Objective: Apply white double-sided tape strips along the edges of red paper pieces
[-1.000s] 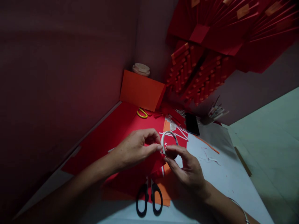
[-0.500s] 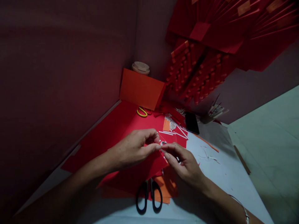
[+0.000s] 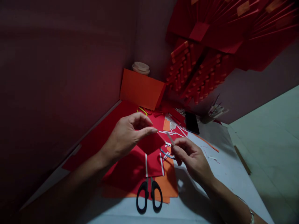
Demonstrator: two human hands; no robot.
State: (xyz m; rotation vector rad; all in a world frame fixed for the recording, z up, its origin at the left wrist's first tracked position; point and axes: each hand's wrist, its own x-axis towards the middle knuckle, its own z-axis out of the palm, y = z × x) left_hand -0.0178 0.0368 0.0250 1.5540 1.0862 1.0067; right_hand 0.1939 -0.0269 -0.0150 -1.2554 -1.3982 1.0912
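My left hand (image 3: 127,135) is raised above the table and pinches a small red paper piece (image 3: 150,142) by its upper corner. My right hand (image 3: 190,157) is closed just to the right of it, thumb and forefinger gripping a thin pale strip (image 3: 170,139) that points up toward the red piece. Below them lie red paper pieces with white tape strips (image 3: 153,165) on an orange sheet (image 3: 169,183). Black scissors (image 3: 149,196) rest near the table's front edge.
More red paper sheets (image 3: 109,130) cover the left of the white table (image 3: 224,180). Yellow-handled scissors (image 3: 141,111), a black phone (image 3: 192,123) and an orange folded card (image 3: 141,90) sit at the back. Folded red paper decorations (image 3: 198,74) hang on the wall.
My left hand has lifted the red paper piece up and away. My right hand moved down and right, pulling a thin strip free. The tape ring seen a second ago is out of view.
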